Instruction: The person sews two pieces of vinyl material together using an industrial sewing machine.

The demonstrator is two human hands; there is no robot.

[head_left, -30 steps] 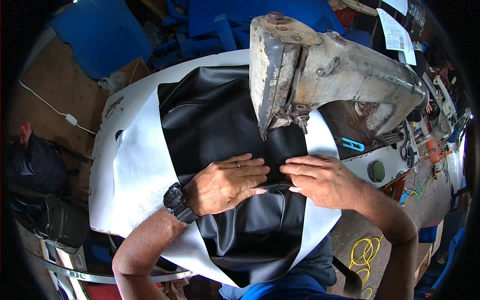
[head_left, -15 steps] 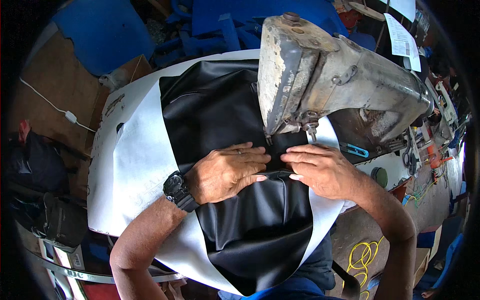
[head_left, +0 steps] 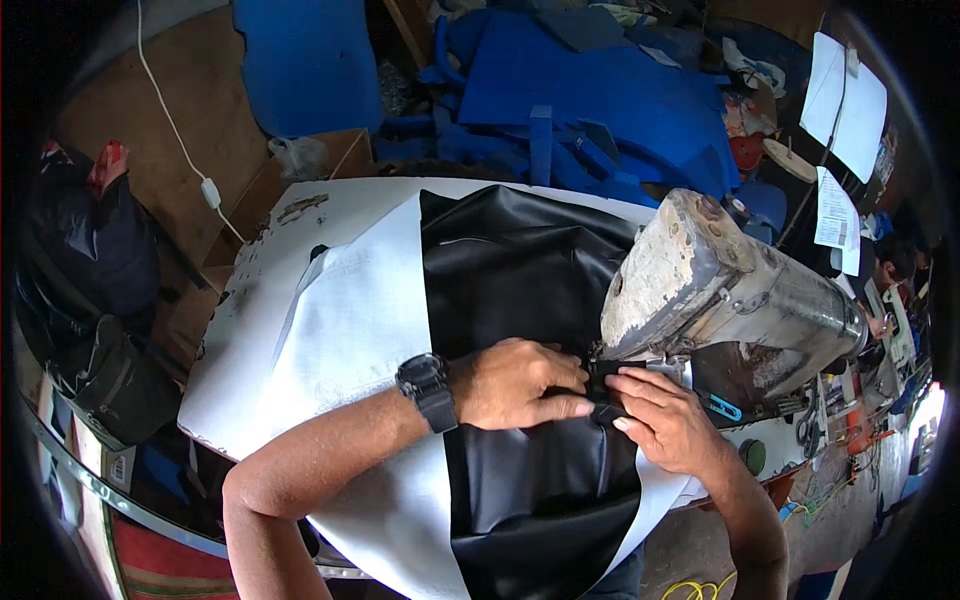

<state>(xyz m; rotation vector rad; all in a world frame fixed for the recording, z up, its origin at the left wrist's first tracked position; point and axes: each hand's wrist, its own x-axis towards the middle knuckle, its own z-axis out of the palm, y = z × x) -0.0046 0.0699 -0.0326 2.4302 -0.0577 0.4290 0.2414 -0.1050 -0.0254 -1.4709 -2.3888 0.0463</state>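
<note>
A large sheet of black leather-like material (head_left: 530,285) is spread on the sewing table, with white sheet material (head_left: 370,300) along both sides of it. My left hand (head_left: 520,385), below a black wristwatch (head_left: 425,385), has its fingers curled and its thumb along a raised fold of the black sheet. From the right, my right hand (head_left: 668,420) holds the same fold between thumb and fingers, the two hands' tips nearly meeting. Right beyond them stands the worn head of a sewing machine (head_left: 680,280); its needle area is mostly hidden behind my fingers.
A light blue cutter (head_left: 722,407), a round green lid (head_left: 753,456) and scissors (head_left: 808,428) lie right of the machine. Blue sheet scraps (head_left: 600,80) are piled behind the table. A white cord (head_left: 170,110) hangs at left; yellow cable (head_left: 700,588) lies on the floor.
The view has shifted, so the table and machine sit lower and further right. My hands have drawn closer together by the needle, and my left fingers have curled in from lying flat.
</note>
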